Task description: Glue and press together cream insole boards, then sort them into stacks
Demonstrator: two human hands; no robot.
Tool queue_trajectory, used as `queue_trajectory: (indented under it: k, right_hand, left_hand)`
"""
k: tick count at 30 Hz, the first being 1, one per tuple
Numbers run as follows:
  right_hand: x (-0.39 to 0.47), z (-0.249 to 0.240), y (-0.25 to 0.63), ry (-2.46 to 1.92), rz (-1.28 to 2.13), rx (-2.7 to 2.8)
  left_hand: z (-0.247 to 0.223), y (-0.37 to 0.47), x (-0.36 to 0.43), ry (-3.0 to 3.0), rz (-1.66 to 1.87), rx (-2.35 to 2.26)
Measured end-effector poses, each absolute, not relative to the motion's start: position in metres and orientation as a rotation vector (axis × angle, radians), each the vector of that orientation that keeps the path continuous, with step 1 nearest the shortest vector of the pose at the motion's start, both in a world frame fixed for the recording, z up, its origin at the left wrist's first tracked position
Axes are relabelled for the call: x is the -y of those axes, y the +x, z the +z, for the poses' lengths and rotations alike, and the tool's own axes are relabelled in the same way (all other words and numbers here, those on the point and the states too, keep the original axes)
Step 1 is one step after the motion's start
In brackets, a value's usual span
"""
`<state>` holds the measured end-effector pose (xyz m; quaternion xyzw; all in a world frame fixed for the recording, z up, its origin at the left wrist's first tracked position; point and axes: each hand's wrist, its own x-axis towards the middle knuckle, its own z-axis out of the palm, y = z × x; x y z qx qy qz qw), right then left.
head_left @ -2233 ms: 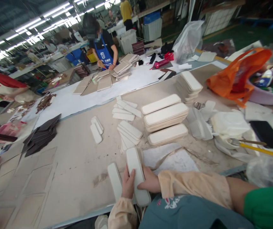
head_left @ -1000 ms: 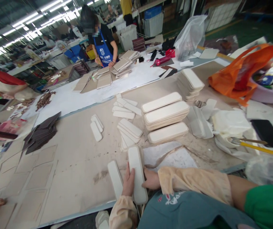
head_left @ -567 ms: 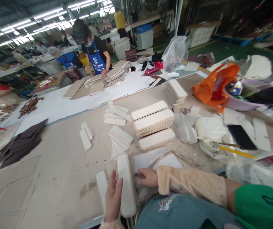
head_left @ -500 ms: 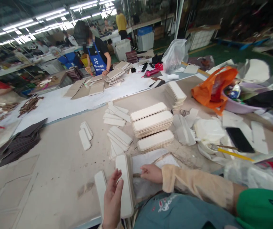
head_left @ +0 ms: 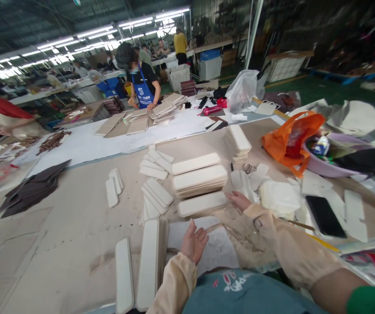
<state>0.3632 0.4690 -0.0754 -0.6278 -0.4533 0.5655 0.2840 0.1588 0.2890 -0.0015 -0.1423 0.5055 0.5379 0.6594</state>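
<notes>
My left hand (head_left: 194, 243) was released, palm turned up, fingers loosely bent above a pale sheet (head_left: 220, 246), nothing in them. My right hand (head_left: 238, 200) was farther out, fingers extended and unclenched at the right end of the nearest crosswise stack (head_left: 203, 204); whether the tips touched it, I couldn't tell. Just left of my left sleeve (head_left: 174, 281), at the near edge, sat the long white stack (head_left: 149, 261), pointing away from me, pieces squared up, presumably to hold together as one block. Left of it, apart, lay another long white piece (head_left: 124, 274), thickness unclear. Beyond my fingers, the middle crosswise stack (head_left: 200, 179) and far crosswise stack (head_left: 196, 163) ran parallel to the nearest, probably set so to save room. To their left, smaller white strips (head_left: 157, 194) lay fanned and overlapping; I'd guess that left each edge easy to catch. A farther stack (head_left: 239, 138) stood on the far right, scissors (head_left: 249, 168) on its near side. Phone (head_left: 325, 216) farther right among scraps; orange bag (head_left: 292, 139) against a purple basin (head_left: 325, 169), likely kept aside to spare the middle of the table (head_left: 82, 205). Far left, dark sheets (head_left: 36, 189) overlapped in a spread pile. Across from me, a co-worker in a blue apron (head_left: 144, 93) stood at brown boards (head_left: 164, 109).
</notes>
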Motion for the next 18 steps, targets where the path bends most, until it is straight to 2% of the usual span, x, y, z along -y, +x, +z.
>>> queue_trajectory:
  k: [8, 18]
  right_hand:
    - [-0.497, -0.091, 0.342, -1.415, 2.034, 1.296]
    - [-0.513, -0.095, 0.341, -1.326, 2.282, 1.582]
  left_hand:
    - [-0.032, 0.178, -0.336, -0.443, 1.261, -1.290]
    - [-0.050, 0.185, -0.360, -0.616, 1.349, -1.292]
